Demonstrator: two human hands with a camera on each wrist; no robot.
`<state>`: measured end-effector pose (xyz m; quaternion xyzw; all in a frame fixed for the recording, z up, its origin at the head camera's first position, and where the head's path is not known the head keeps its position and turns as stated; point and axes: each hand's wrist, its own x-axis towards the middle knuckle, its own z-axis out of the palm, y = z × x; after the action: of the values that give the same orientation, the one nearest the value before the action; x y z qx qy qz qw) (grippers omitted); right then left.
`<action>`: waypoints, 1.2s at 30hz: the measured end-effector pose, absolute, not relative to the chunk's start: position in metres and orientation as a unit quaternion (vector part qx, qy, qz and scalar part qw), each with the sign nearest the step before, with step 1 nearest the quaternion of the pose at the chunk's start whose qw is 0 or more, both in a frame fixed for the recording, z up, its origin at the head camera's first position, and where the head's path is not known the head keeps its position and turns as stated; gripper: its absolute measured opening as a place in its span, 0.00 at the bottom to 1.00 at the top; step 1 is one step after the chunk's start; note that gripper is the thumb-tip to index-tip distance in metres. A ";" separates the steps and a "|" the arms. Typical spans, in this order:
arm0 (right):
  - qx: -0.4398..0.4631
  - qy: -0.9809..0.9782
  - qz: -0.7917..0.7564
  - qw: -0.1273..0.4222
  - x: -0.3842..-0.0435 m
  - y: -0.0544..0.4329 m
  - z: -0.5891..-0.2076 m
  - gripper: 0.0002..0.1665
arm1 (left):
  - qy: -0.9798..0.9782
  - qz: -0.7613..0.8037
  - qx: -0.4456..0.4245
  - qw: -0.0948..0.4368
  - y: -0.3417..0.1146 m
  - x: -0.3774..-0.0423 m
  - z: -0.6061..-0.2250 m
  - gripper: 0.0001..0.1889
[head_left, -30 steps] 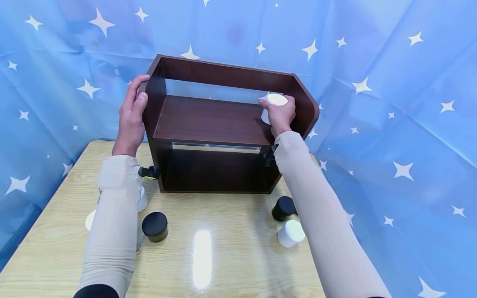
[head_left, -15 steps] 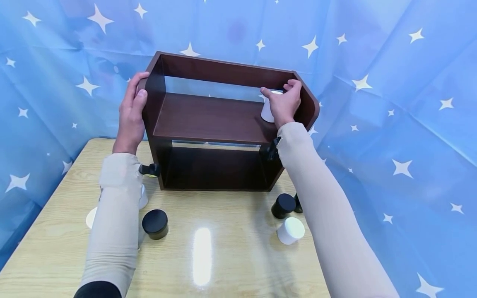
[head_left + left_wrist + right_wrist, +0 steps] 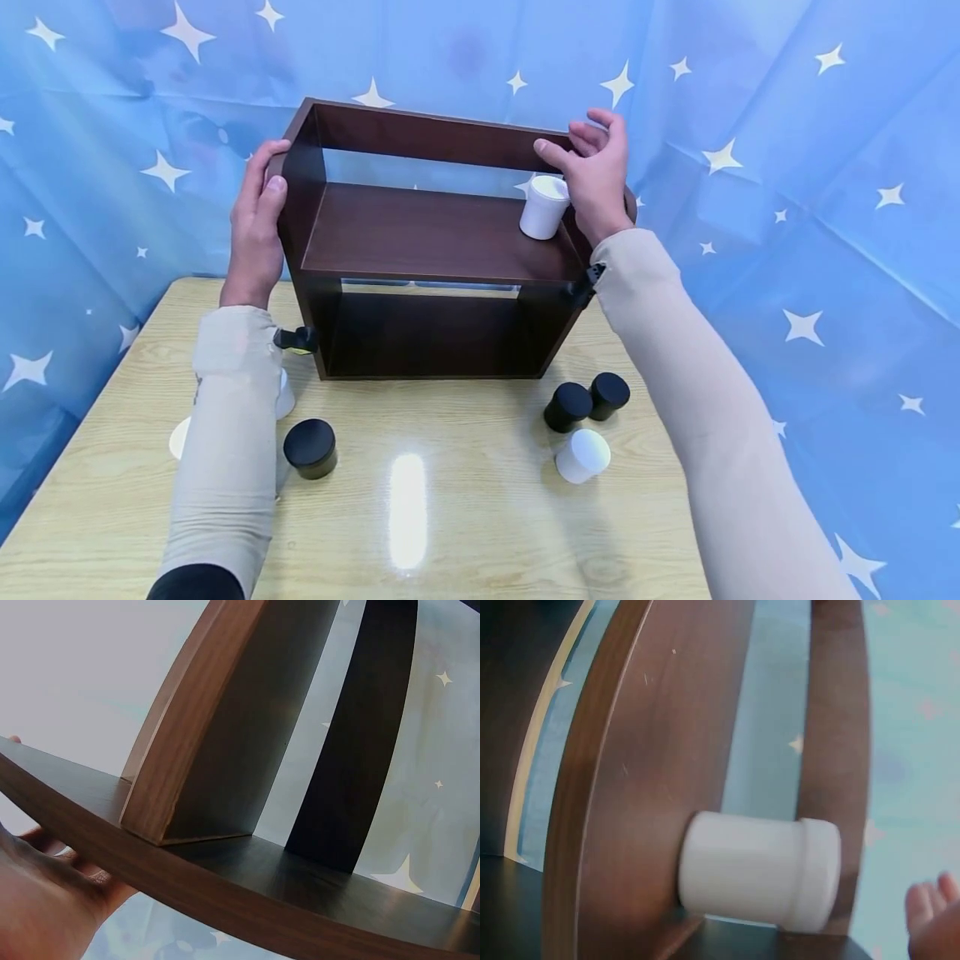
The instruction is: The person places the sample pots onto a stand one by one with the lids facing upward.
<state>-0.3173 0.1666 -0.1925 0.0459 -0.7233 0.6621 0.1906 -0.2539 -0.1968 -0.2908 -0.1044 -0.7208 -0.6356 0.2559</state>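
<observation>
A dark brown two-tier shelf [image 3: 420,237] stands at the back of the table. My left hand [image 3: 255,217] holds its left side panel, and the left wrist view shows my palm against the outside of that panel. On the upper tier, near the right end, stands a white lidded jar [image 3: 544,208], upright. My right hand [image 3: 597,175] is up beside it at the shelf's right side, apart from the jar, with fingers loosely bent and nothing in them. In the right wrist view the jar [image 3: 757,870] shows whole, and my fingertips [image 3: 930,904] appear at the edge.
Right of the shelf's front are two black jars [image 3: 567,407] [image 3: 608,395] and a white jar [image 3: 583,456]. At left lies a wide black jar [image 3: 311,448]. Two white things [image 3: 284,396] [image 3: 180,437] are partly behind my left sleeve. A starry blue curtain [image 3: 465,50] hangs behind.
My right hand has let go of the white jar and moved up and right from it. The jar stays on the upper tier. My left hand keeps its hold on the shelf.
</observation>
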 end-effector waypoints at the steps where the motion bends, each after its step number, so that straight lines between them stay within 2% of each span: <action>1: 0.066 -0.708 0.678 0.187 -0.314 0.169 -0.190 0.43 | -0.721 -0.635 -0.104 0.256 -0.197 -0.254 -0.291 0.24; 14: 0.241 -0.639 0.715 0.153 -0.261 0.195 -0.191 0.34 | -0.707 -0.644 -0.112 0.268 -0.198 -0.257 -0.291 0.24; 22: 0.280 -0.624 0.721 0.112 -0.244 0.204 -0.199 0.36 | -0.696 -0.652 -0.129 0.270 -0.196 -0.259 -0.294 0.24; 31: 0.307 -0.642 0.700 0.068 -0.223 0.216 -0.203 0.39 | -0.708 -0.645 -0.110 0.266 -0.195 -0.258 -0.293 0.24; 36: 0.309 -0.648 0.694 0.064 -0.217 0.225 -0.209 0.39 | -0.709 -0.643 -0.107 0.269 -0.195 -0.257 -0.292 0.24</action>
<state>-0.2167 0.2249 -0.2088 0.3086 -0.6478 0.6936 0.0644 -0.2572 -0.1953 -0.2925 -0.1072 -0.7093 -0.6427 0.2688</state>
